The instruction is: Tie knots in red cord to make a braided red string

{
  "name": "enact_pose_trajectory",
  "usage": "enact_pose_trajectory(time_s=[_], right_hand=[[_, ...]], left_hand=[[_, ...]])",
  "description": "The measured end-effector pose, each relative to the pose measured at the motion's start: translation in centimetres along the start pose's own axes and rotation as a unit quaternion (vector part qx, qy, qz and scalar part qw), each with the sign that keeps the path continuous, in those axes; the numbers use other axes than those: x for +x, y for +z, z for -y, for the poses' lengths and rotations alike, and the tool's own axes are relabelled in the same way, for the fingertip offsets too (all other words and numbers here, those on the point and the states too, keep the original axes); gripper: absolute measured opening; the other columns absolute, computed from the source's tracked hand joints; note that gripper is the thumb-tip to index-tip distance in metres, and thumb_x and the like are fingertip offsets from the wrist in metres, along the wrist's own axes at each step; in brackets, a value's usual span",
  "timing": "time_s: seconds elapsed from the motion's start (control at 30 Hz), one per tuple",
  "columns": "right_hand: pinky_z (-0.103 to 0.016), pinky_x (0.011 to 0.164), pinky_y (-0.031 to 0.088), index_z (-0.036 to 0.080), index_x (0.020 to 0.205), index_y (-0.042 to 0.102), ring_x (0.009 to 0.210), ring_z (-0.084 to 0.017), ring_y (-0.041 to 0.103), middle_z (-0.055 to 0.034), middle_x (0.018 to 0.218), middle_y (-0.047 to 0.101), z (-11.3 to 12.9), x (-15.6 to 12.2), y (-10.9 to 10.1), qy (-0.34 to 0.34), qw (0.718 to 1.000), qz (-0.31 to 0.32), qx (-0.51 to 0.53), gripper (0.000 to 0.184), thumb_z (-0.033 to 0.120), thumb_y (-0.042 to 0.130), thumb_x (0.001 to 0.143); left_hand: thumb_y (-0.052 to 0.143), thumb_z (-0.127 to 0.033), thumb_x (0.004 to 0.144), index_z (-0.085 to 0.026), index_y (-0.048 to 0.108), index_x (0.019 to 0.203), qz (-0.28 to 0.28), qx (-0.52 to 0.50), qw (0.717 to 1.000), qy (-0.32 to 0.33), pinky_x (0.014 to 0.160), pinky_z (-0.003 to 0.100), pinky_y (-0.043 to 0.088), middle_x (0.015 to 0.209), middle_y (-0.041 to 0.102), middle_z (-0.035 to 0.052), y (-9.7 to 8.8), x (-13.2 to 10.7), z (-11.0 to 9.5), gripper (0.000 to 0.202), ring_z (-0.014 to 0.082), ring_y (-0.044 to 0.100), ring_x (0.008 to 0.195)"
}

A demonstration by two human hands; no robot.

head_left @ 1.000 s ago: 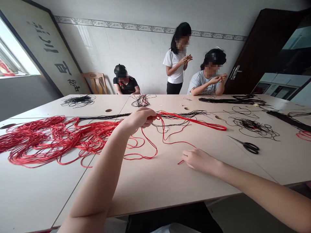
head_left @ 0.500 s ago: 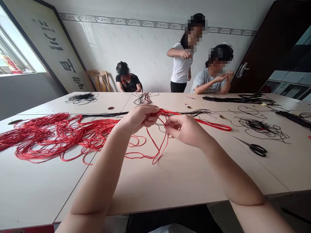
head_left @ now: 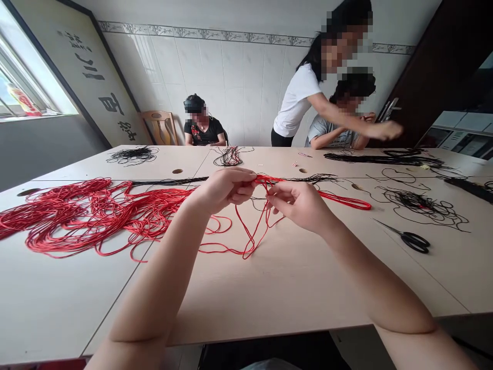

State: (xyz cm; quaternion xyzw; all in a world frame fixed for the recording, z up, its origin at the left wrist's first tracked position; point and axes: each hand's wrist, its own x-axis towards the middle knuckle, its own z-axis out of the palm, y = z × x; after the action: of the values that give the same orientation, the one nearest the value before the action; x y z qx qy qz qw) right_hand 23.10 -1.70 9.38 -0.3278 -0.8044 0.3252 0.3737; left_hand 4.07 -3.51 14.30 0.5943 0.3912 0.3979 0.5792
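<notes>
My left hand (head_left: 227, 191) is closed on a red cord (head_left: 262, 180) above the middle of the table, with the cord running out between thumb and fingers. My right hand (head_left: 299, 206) is a short gap to its right, pinching the same red cord between thumb and fingertips. Loose loops hang from both hands down to the tabletop. A large tangled heap of red cord (head_left: 77, 218) lies to the left, and a doubled red strand (head_left: 344, 200) stretches right.
Black scissors (head_left: 414, 241) and a black cord tangle (head_left: 418, 203) lie on the pale table (head_left: 292, 293) to the right. Further black cords lie along the far side. A seated person (head_left: 202, 128) and another (head_left: 331, 131) work beyond it, while a standing person's hand (head_left: 385, 131) reaches right.
My right hand has risen from the tabletop and taken the red cord beside my left hand. The standing person has leaned forward and stretched an arm to the right.
</notes>
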Motion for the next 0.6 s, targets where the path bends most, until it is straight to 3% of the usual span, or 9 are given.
enact_pose_trajectory(time_s=[0.17,0.3,0.47,0.6], right_hand=[[-0.019,0.048,0.046,0.018,0.085,0.062,0.059,-0.012,0.062,-0.0024,0.074,0.067,0.0,0.0,0.1,-0.018,1.0,-0.016,0.01,0.014,0.028,0.054,0.082],[-0.019,0.055,0.05,0.017,0.086,0.064,0.066,-0.013,0.064,-0.0021,0.074,0.066,-0.1,0.2,0.2,-0.038,0.997,-0.038,0.05,0.015,0.029,0.056,0.082],[-0.025,0.07,0.055,0.015,0.094,0.065,0.077,-0.016,0.066,-0.006,0.084,0.069,0.0,0.3,0.0,-0.007,0.992,-0.006,0.123,0.028,0.037,0.063,0.078],[-0.026,0.066,0.054,0.013,0.083,0.066,0.072,-0.017,0.066,-0.0072,0.076,0.068,-0.2,0.5,-0.2,0.014,0.994,-0.006,0.105,0.034,0.046,0.058,0.08]], left_hand=[[0.042,-0.01,0.079,-0.014,0.036,0.057,0.015,-0.003,1.0,-0.013,0.042,0.022,0.013,0.053,0.026,-0.0038,0.2,0.1,0.1,0.024,0.0036,0.023,0.042],[0.043,-0.012,0.081,-0.016,0.032,0.057,0.01,0.009,1.0,-0.023,0.043,0.022,0.014,0.052,0.025,-0.0043,0.6,0.4,0.4,0.027,0.0037,0.023,0.043],[0.043,-0.016,0.085,-0.016,0.031,0.058,0.015,0.091,0.996,0.004,0.044,0.023,0.013,0.053,0.025,-0.0047,0.9,0.7,1.0,0.03,0.0041,0.023,0.045],[0.044,-0.019,0.086,-0.016,0.035,0.061,0.029,0.142,0.989,0.008,0.046,0.024,0.014,0.055,0.025,-0.0049,1.1,0.7,1.2,0.027,0.0044,0.023,0.047]])
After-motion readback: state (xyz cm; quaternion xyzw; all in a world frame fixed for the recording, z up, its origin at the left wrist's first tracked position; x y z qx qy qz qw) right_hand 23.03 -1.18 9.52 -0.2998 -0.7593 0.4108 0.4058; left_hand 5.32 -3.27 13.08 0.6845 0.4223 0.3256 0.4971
